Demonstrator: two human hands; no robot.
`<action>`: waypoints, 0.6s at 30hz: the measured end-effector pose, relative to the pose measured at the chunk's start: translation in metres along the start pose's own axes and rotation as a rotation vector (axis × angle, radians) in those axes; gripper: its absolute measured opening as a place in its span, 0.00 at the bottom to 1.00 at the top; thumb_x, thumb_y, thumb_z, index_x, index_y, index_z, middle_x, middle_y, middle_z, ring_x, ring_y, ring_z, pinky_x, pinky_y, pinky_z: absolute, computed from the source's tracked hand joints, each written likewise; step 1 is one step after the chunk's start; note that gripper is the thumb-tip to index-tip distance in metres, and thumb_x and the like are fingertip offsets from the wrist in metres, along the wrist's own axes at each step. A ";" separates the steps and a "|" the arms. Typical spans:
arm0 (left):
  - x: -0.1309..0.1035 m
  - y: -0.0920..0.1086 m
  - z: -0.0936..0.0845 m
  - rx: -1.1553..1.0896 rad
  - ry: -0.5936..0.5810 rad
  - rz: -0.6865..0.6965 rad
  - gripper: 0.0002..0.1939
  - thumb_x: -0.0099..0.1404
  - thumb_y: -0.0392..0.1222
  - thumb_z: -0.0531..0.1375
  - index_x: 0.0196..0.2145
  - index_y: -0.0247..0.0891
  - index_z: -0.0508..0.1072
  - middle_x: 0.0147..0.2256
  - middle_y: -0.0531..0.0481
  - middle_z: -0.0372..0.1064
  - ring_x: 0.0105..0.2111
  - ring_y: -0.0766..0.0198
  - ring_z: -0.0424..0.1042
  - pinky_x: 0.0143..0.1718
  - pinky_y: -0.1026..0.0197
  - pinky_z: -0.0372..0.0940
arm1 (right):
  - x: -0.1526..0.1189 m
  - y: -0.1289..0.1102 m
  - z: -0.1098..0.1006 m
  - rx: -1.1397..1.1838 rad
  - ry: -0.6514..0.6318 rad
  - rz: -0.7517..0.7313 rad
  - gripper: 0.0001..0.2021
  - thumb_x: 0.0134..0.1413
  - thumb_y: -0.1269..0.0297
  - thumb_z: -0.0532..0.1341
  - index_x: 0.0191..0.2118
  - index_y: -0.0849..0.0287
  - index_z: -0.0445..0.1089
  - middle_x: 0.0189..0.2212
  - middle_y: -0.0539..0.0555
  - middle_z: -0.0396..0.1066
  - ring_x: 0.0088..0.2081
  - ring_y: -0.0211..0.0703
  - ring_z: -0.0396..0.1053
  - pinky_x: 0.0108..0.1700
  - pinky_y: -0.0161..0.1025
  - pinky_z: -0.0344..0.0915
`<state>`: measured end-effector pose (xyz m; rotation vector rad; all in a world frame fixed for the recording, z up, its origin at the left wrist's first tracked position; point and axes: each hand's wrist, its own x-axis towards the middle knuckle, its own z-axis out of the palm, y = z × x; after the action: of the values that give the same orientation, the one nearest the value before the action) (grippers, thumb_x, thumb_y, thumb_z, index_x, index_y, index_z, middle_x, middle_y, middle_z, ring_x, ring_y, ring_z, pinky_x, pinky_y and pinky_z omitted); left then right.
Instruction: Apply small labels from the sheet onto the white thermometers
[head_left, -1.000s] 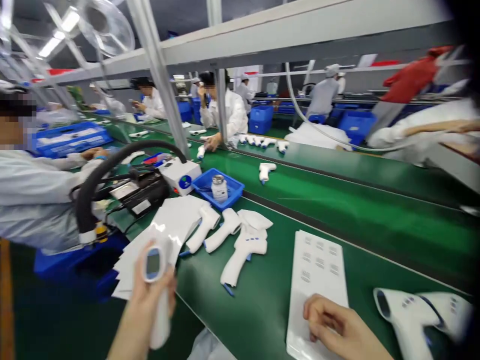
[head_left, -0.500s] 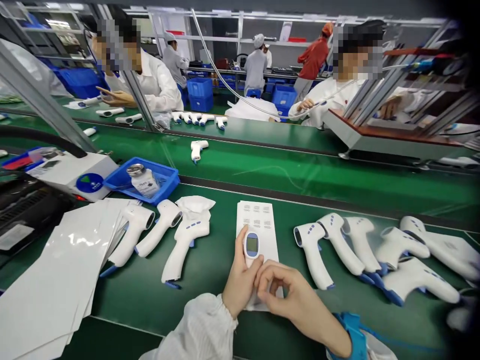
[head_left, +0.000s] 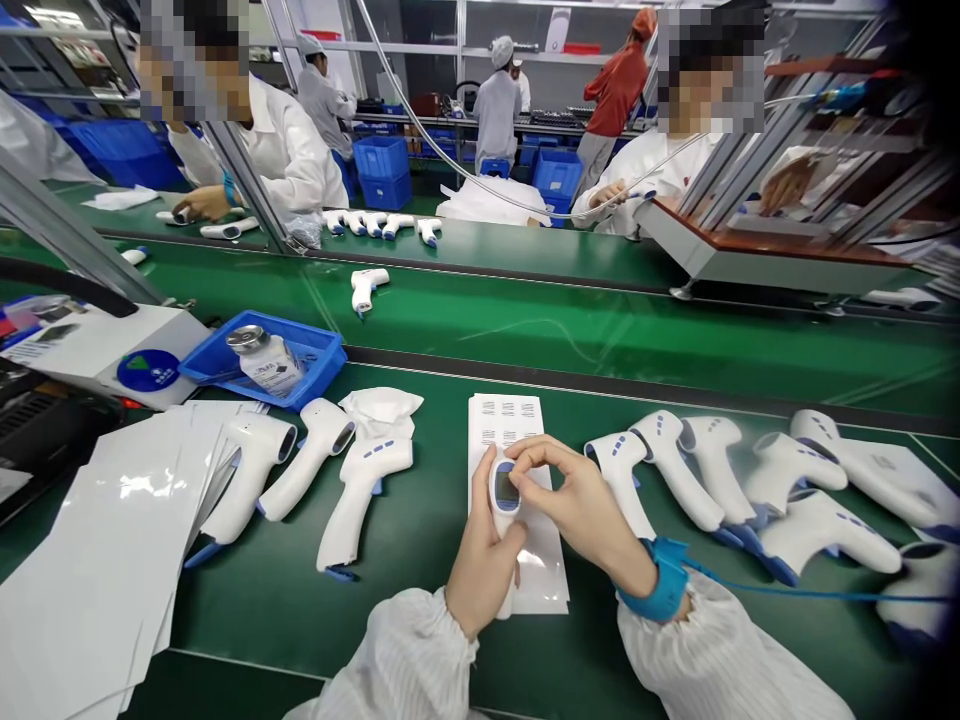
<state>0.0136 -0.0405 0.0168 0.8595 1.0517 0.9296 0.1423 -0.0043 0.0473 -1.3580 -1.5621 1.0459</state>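
In the head view, the left hand [head_left: 480,562] was clamped around a thermometer [head_left: 505,511] over the label sheets [head_left: 544,575]. The right hand [head_left: 581,505] was at its screen [head_left: 508,488], thumb and forefinger close together; whether they pinched anything, I couldn't tell.

A white infrared thermometer [head_left: 504,504] sits in the left hand [head_left: 477,572], between thumb and fingers, its oval rear end facing up toward the head camera. A blue surround frames its dark grey display [head_left: 508,488], under the right hand's [head_left: 581,495] fingertips at the upper right edge. Below the left thumb, the white handle [head_left: 505,604] shows in part.
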 end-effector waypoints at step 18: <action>0.002 -0.007 -0.007 0.128 -0.016 0.135 0.40 0.60 0.32 0.54 0.68 0.46 0.46 0.66 0.47 0.50 0.65 0.48 0.52 0.63 0.45 0.55 | 0.003 0.000 0.001 0.018 0.025 0.012 0.03 0.52 0.69 0.61 0.29 0.56 0.69 0.36 0.52 0.73 0.42 0.44 0.71 0.47 0.41 0.65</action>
<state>0.0088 -0.0401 0.0077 1.0532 1.0583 0.9739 0.1408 -0.0014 0.0472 -1.3651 -1.5243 1.0440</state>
